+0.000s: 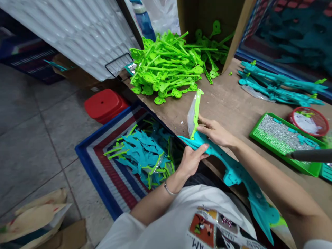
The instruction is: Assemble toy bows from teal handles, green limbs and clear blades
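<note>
Both hands are on a long teal plastic part (233,169) that runs from the bench edge toward my right side. My left hand (193,159), with a bracelet on its wrist, is closed around the near side of its upper end, thumb on top. On the far side, my right hand (214,131) pinches the same end where a lime-green strip (196,112) meets it. The strip stands out from the teal part, with a clear plastic sheet (191,116) along its left side. My fingers partly hide the joint.
A heap of lime-green parts (166,65) lies on the bench (220,93). At right are teal parts (280,83), a green tray (282,159) of small metal pieces, a red basket (323,126) and a dark rod-like tool (311,155). A blue-rimmed crate (95,186) and red stool (105,103) stand below.
</note>
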A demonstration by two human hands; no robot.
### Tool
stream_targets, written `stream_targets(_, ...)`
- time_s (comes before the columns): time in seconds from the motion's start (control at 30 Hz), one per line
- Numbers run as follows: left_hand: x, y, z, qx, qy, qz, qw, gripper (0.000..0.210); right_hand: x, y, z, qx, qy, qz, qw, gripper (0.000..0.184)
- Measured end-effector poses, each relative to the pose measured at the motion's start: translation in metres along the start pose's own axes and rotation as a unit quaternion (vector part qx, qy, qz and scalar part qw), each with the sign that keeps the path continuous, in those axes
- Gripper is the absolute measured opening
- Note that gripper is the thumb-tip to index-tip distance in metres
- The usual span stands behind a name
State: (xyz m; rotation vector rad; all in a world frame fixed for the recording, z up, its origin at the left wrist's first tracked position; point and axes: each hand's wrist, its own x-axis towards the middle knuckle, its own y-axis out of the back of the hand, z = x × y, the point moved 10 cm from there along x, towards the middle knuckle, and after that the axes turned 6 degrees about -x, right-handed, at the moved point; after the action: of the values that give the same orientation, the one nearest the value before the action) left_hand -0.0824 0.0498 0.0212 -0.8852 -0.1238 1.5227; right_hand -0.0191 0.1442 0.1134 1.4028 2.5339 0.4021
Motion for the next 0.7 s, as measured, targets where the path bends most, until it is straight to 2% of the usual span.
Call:
stream_targets(0.07,0.002,0.001,0.003,-0.011,-0.011,-0.007,1.0,0.039,-0.011,-0.001,0.0,-0.021,0.009,-0.035,0.999,0.05)
stream_targets(0.13,0.006,0.001,0.005,-0.026,-0.015,-0.013,0.999,0.038,-0.032,0.012,0.007,-0.047,-0.012,-0.057,0.997,0.051)
stream_targets(0.2,0.012,0.004,0.005,-0.038,-0.013,-0.009,0.999,0.035,-0.064,0.04,0.02,-0.08,-0.059,-0.038,0.994,0.052)
stream_targets(0.27,0.018,0.007,0.006,-0.042,-0.012,-0.004,0.999,0.033,-0.109,0.071,0.035,-0.111,-0.118,0.004,0.987,0.049)
stream_targets(0.33,0.025,0.008,0.006,-0.047,-0.014,-0.006,0.999,0.033,-0.161,0.087,0.049,-0.128,-0.169,0.03,0.977,0.046)
stream_targets(0.37,0.029,0.009,0.006,-0.049,-0.016,-0.007,0.999,0.034,-0.186,0.087,0.054,-0.131,-0.187,0.033,0.973,0.045)
stream_targets(0.47,0.037,0.007,0.004,-0.061,-0.035,-0.015,0.997,0.034,-0.247,0.067,0.063,-0.13,-0.231,0.046,0.963,0.04)
stream_targets(0.57,0.039,-0.002,0.0,-0.054,-0.044,-0.053,0.996,0.039,-0.284,0.06,0.062,-0.163,-0.272,0.146,0.937,0.033)
stream_targets(0.63,0.031,-0.01,-0.011,-0.003,-0.001,-0.091,0.996,0.045,-0.296,0.063,0.051,-0.204,-0.266,0.221,0.916,0.026)
stream_targets(0.7,0.01,-0.021,-0.035,0.111,0.109,-0.161,0.975,0.053,-0.301,0.068,0.041,-0.243,-0.243,0.272,0.899,0.02)
